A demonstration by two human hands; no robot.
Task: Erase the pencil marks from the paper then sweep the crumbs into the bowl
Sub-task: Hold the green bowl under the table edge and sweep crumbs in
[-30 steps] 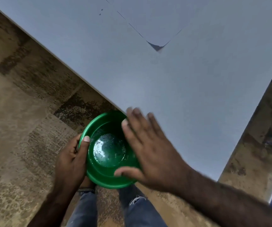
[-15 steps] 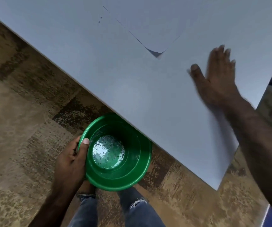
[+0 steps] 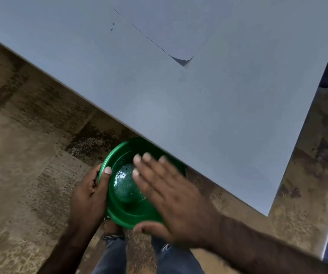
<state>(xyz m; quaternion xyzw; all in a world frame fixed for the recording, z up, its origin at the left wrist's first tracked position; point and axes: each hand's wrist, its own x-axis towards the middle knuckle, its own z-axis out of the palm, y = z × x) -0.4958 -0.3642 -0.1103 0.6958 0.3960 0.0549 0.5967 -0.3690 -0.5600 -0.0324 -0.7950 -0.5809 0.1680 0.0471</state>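
The green bowl point(image 3: 131, 196) is just below the edge of the white table point(image 3: 228, 119), with its far rim tucked a little under that edge. I hold the bowl with my left hand point(image 3: 92, 196). My thumb is hooked over the rim on the left side and my other fingers go under the bowl, so my grip on it is tight. My right hand point(image 3: 171, 198) is flat, with the fingers straight and close together. It holds nothing. It is over the right side of the bowl, and my fingertips point(image 3: 146, 156) point toward the table edge. This hand looks a bit blurry. The bottom of the bowl is shiny, and I can see tiny light bits in it. The paper point(image 3: 179, 26) lies far back on the table, well apart from the bowl. Its near corner is curled up a little, with a dark shadow under it. Two small dark specks point(image 3: 112, 27) sit on the table just left of the paper. Below the bowl I can see my blue jeans point(image 3: 111, 256) and the brown patchy floor point(image 3: 20, 155).
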